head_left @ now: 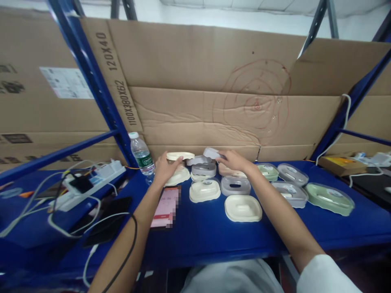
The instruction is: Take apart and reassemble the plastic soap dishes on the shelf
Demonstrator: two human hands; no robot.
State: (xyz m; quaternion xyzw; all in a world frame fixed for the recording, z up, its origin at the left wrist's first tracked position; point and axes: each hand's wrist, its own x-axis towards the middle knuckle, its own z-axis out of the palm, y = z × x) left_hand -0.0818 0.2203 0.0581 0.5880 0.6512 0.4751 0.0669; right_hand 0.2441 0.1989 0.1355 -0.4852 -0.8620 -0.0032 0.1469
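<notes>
My left hand (165, 168) grips a shallow cream plastic piece with rounded corners (181, 156), thumb along its near edge. Another cream piece (178, 176) lies just under that hand. Between finger and thumb of my right hand (233, 160) is a light grey plastic piece (211, 153), tilted above a pile of grey and cream pieces (203, 169). Beneath the right hand sits a pinkish part (230, 171). Nearer to me are a cream tray (243, 208), a grey frame with an oval slot (236, 186) and a cream piece with a slot (204, 191).
Green and grey boxes with clear covers (330, 198) stand at right. A phone (166, 207) lies by my left forearm, a water bottle (142, 154) behind it. At left, a power strip (88, 187) and cables spread over the blue table (195, 240). Cardboard (189, 110) walls the back.
</notes>
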